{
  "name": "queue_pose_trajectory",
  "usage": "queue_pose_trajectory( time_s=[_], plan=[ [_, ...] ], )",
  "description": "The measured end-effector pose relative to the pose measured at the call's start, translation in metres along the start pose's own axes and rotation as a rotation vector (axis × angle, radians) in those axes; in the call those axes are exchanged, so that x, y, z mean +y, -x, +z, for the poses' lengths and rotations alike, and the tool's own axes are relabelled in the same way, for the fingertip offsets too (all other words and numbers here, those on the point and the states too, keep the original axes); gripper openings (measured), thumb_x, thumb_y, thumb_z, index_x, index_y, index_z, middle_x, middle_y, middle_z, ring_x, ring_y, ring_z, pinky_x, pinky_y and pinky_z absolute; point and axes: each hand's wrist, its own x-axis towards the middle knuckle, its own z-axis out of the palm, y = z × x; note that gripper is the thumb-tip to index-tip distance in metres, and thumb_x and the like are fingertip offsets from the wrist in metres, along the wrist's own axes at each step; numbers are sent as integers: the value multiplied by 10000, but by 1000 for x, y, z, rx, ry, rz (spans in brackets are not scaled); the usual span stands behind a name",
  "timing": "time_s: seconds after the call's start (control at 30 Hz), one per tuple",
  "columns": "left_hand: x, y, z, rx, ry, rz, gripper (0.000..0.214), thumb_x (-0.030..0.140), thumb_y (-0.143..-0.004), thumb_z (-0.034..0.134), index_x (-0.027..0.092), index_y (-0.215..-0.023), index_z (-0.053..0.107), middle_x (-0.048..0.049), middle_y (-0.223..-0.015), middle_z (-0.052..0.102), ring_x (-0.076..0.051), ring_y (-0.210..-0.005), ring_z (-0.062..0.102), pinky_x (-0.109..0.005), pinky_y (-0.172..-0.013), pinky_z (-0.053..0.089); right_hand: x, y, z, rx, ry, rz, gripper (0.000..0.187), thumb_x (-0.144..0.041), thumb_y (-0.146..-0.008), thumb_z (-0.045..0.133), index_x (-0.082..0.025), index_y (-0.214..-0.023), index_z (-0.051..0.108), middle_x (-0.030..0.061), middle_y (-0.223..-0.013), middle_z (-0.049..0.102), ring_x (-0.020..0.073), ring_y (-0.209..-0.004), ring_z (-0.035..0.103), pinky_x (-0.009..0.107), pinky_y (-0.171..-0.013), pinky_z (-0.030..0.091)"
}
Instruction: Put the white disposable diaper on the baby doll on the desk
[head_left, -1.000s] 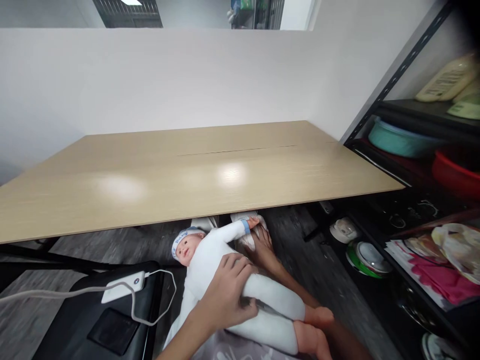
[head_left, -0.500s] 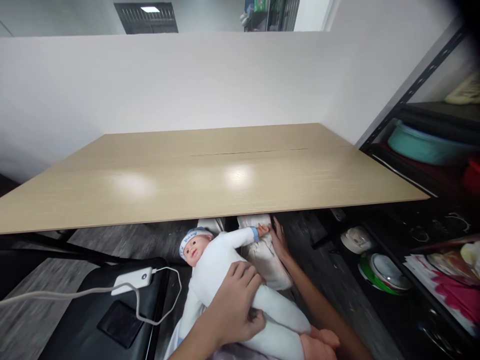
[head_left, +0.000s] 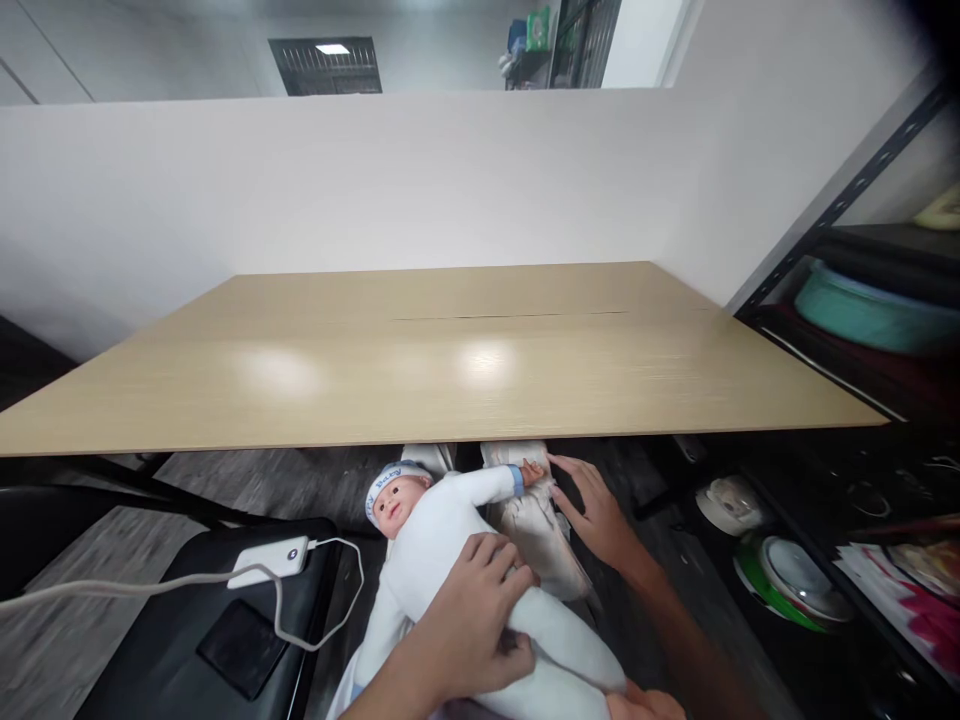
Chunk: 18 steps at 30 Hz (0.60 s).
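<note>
**Item 1: baby doll** (head_left: 442, 525). White sleepsuit, white cap with a blue band. Lies on its back at 6 o'clock in the view, below the near edge of the table (head_left: 450, 350). Its head points toward 11 o'clock and its legs run off toward 5 o'clock. One sleeved arm stretches out toward 2 o'clock.

**Item 2: left hand** (head_left: 472, 625). Comes in from 6 o'clock. The fingers are curled over the doll's middle and grasp the body (the thumb side is hidden beneath the palm).

**Item 3: right hand** (head_left: 604, 510). At 3 o'clock of the doll, palm down, fingers spread and slack, gripping nothing. The fingertips lie against the pale cloth bundle (head_left: 540, 540), just beside the doll's outstretched hand.

**Item 4: pale cloth bundle.** Crumpled, and sits between the doll's arm and the right hand. Its upper part is tucked under the table edge.

**Item 5: surroundings.**
- A white power bank (head_left: 268, 563) with a looping cable (head_left: 112, 590) rests on a black seat (head_left: 187, 640) at 8 o'clock.
- A black shelf rack (head_left: 862, 182) stands at 3 o'clock. It holds a teal basin (head_left: 877, 312) on an upper shelf and a green-rimmed bowl (head_left: 787, 585) lower down.
- A white partition (head_left: 375, 190) stands behind the table at 12 o'clock.
</note>
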Motion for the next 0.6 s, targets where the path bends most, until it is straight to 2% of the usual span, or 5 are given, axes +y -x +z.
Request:
queue_pose_trajectory(
  time_s=[0.1, 0.2, 0.37, 0.5, 0.6],
  plan=[
    [-1, 0, 2, 4, -9, -1, 383, 217, -659, 751, 224, -1002, 580, -56, -1080, 585, -284, -1072, 495, -452, -1025, 425, -52, -20, -10, -238, 51, -201, 492, -360, -1051, 532, -311, -1539, 495, 82, -1523, 579, 263, -1428, 507, 478, -1217, 400],
    [-2, 2, 4, 5, -18, 8, 397, 250, -671, 798, 236, -1019, 608, -56, -1108, 587, -289, -1087, 498, -445, -1002, 439, -76, -47, 10, -417, 165, -311, 577, -312, -1006, 603, -281, -1563, 458, 91, -1533, 572, 273, -1410, 519, 459, -1192, 417],
    [-2, 6, 5, 0, -80, 8, 411, 291, -699, 825, 237, -1052, 623, -75, -1154, 601, -313, -1113, 507, -481, -1005, 454, -86, -90, 61, -627, 446, -335, 270, -257, -915, 636, -154, -1164, 659, 126, -1108, 753, 286, -1016, 699, 389, -897, 527],
    [6, 12, 1, 49, -144, 26, 437, 297, -732, 811, 222, -1123, 630, -97, -1189, 635, -341, -1135, 533, -535, -1038, 460, -109, -98, 66, -617, 412, -427, 198, -264, -905, 607, -166, -1074, 638, 123, -1049, 752, 281, -949, 691, 373, -859, 493],
    [9, 33, -4, 170, -173, 209, 553, 295, -854, 758, 256, -1372, 566, -79, -1218, 693, -323, -1195, 585, -524, -1097, 458, -127, -87, 51, -541, 120, -315, 260, -225, -857, 608, -206, -1115, 637, 62, -1054, 750, 244, -936, 679, 330, -833, 486]
  ],
)
